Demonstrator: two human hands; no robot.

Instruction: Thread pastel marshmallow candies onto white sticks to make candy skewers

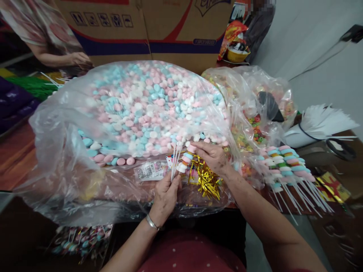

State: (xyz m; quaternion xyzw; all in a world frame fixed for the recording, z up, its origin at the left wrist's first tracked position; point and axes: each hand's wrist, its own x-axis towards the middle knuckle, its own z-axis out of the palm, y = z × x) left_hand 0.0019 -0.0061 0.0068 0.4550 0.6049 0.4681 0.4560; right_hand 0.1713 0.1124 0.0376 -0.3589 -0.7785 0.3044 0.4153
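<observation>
My left hand [166, 194] is closed round several thin white sticks [174, 160], a silver bangle on its wrist. Candies in white, orange, blue and pink make up a skewer [185, 160] just above my left fingers; its stick is partly hidden. At the skewer's upper end, my right hand [212, 156] pinches a pink candy [191, 149]. Gold tinsel [208, 180] hangs below the right hand. Right behind both hands lies a big clear plastic bag [59, 113] full of pink, blue and white candies [147, 109], its mouth facing me.
Finished candy skewers [287, 162] lie in a pile at the right, near bundled white sticks [326, 122]. More bagged colourful candies [255, 126] stand behind them. A large cardboard box [159, 34] blocks the back. At the far left another person's hand [81, 60] is busy. A box of skewers [82, 240] sits below.
</observation>
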